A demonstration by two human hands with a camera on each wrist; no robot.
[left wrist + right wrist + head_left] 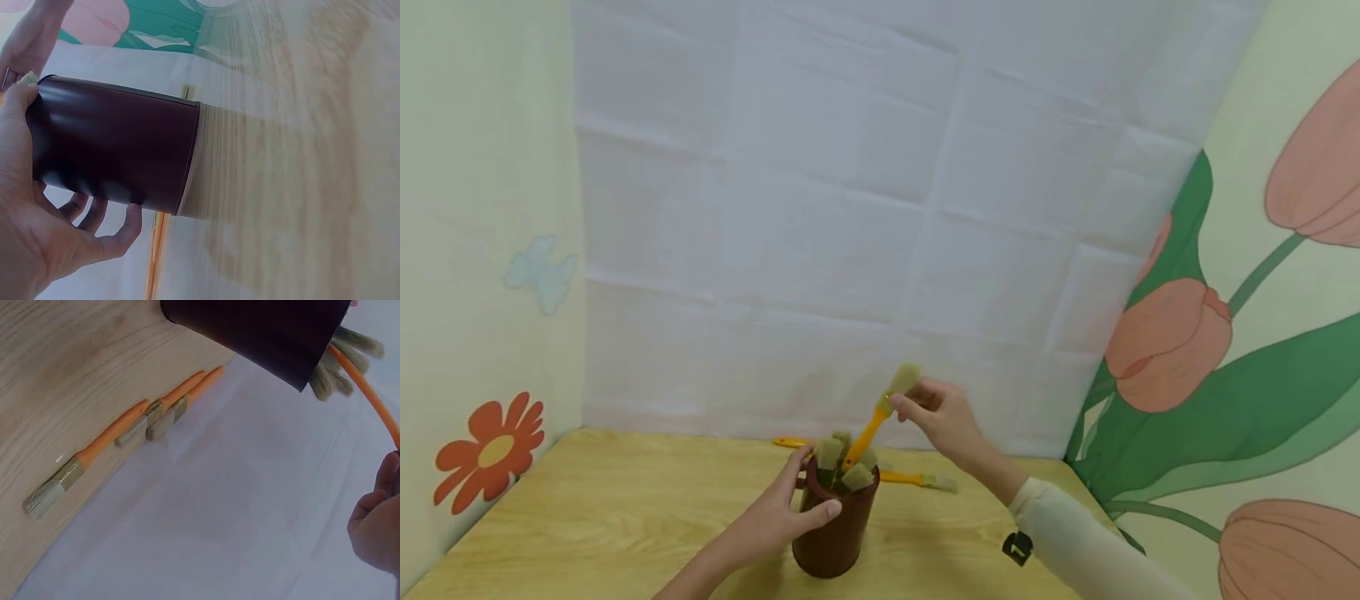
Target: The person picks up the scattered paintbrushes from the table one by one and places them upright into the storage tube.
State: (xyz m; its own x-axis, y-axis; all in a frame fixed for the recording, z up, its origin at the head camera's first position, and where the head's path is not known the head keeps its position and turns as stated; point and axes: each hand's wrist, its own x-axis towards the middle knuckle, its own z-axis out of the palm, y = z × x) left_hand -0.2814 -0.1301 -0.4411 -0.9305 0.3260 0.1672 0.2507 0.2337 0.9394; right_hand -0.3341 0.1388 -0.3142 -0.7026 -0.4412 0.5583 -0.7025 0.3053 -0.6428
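Note:
A dark brown-red cylindrical holder point(835, 533) stands on the table, several brush heads point(830, 455) poking bristles-up from its mouth. My left hand point(772, 514) grips it near the rim, thumb in front and fingers round the far side; in the left wrist view the curled fingers point(128, 234) lie along its wall. Above it, my right hand point(946, 421) pinches a paintbrush point(868, 437) close to its bristles. This brush slants with bristles up, and the lower end of its orange handle point(369, 390) is at the holder's mouth, among the other heads.
Three orange-handled brushes lie behind the holder on the wood-grain table point(625, 508); the nearest brush point(69, 472) shows whole in the right wrist view. A white sheet point(820, 208) hangs along the back edge. Flower-printed walls flank both sides.

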